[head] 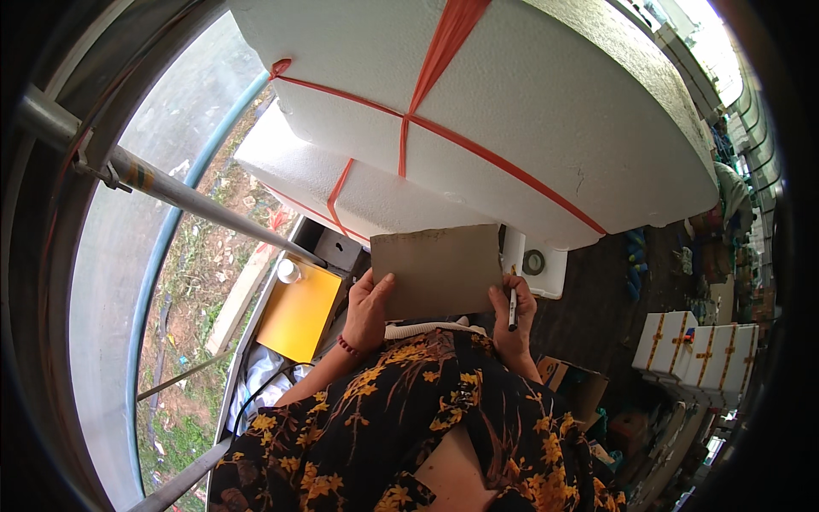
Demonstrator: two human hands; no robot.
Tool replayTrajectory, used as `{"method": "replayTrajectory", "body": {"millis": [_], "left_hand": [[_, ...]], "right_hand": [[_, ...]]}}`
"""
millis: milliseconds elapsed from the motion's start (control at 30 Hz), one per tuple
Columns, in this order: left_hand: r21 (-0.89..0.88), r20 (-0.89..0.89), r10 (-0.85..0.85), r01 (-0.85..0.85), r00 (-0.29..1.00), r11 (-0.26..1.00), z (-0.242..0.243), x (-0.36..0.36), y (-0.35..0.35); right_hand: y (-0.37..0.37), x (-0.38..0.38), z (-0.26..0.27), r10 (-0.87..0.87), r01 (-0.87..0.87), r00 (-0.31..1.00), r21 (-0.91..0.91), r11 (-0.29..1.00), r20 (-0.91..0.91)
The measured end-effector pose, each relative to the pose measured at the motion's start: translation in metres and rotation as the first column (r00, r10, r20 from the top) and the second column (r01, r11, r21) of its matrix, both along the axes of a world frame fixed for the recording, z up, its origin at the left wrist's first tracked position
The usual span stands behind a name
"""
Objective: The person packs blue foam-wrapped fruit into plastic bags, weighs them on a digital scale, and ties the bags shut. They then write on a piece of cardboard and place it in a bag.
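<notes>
A flat piece of brown cardboard [438, 272] is held up in front of my body, with a line of handwriting along its top edge. My left hand [369, 307] grips its left side, the thumb lying on the near face. At the opposite side, my right hand [517, 313] pinches the cardboard's edge and also holds a marker pen [512, 308] against the fingers, its dark end pointing down. The fingers behind the cardboard are hidden. Beyond it rise white polystyrene foam boxes [512, 96], bound with red plastic strapping [404, 116].
To the left, a yellow sheet [299, 310] bears a small white bottle [288, 271]. A metal pole [211, 214] crosses toward it. A tape roll [533, 262] sits on white foam at right. Taped white boxes [697, 352] and an open carton [572, 387] stand farther right.
</notes>
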State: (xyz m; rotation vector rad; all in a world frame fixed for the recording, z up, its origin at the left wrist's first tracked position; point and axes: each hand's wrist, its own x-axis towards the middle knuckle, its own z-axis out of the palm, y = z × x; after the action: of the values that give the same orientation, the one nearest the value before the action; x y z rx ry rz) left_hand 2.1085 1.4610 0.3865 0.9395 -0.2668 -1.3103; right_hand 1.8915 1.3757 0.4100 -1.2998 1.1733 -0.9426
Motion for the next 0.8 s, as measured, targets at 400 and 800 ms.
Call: {"method": "replayTrajectory", "body": {"millis": [400,800], "left_hand": [[0.011,-0.021,-0.014,0.014,1.0,1.0,-0.006,-0.0005,-0.0014],[0.016,-0.02,-0.014,0.015,1.0,1.0,-0.0072,-0.0028,0.0026]], "right_hand": [[0.0017,0.0007,0.0035,0.028,-0.023,0.996,-0.059,0.998,0.089],[0.0029,-0.0005,-0.0029,0.005,0.006,0.996,-0.132,0.991,0.088]]}}
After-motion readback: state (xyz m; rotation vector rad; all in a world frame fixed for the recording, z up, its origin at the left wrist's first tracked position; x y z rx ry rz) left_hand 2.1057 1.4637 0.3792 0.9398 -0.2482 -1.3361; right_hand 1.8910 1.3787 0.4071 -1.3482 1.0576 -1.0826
